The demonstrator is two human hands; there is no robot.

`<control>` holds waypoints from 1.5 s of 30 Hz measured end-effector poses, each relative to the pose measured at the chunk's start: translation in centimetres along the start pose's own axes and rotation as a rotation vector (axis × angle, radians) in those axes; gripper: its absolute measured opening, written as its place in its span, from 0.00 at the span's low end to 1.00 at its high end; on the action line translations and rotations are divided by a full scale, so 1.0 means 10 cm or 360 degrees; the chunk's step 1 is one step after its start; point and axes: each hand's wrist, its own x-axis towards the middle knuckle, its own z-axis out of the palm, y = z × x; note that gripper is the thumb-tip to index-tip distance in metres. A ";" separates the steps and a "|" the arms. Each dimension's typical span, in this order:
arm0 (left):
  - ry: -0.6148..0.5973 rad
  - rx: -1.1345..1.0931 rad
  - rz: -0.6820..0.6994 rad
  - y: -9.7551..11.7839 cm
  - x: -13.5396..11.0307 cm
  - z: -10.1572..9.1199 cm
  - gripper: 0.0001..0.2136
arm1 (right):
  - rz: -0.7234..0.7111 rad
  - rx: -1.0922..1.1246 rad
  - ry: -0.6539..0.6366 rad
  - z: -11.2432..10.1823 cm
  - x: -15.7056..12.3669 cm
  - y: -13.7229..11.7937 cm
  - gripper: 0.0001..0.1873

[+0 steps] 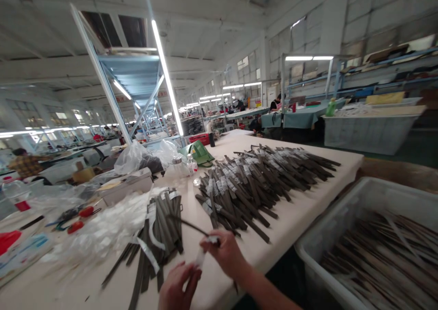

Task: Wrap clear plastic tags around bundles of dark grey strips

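My right hand (222, 254) pinches a thin dark strip (190, 225) near its end, and a white paper band (200, 257) hangs from the grip. My left hand (178, 286) sits just below, fingers apart, close to the band's lower end; contact is hard to judge. To the left lies a heap of dark flat strips (164, 237) with loose white bands. A larger heap of banded dark strips (260, 186) covers the middle of the cream table (290, 214).
A white plastic bin (376, 260) full of long strips stands at the right, beyond the table edge. Red-handled scissors (77, 219), clear plastic film (109, 228), bags and bottles lie on the table's left and far parts. Co-workers sit at distant tables.
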 end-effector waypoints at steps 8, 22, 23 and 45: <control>-0.0213 -0.0862 -0.0916 0.40 0.16 -0.11 0.13 | 0.0192 0.0198 -0.0147 -0.18 0.52 -0.05 0.18; -0.0308 -0.1339 -0.1328 0.44 -0.18 -0.22 0.14 | -0.0029 -0.0140 -0.0276 -0.02 0.77 -0.13 0.18; -0.0309 -0.1349 -0.1342 0.45 -0.21 -0.24 0.15 | -0.0014 -0.0154 -0.0300 0.00 0.77 -0.11 0.18; 0.0592 -0.2021 -0.2051 0.17 0.04 -0.23 0.15 | 0.0740 0.0137 -0.0418 -0.42 -0.35 0.42 0.28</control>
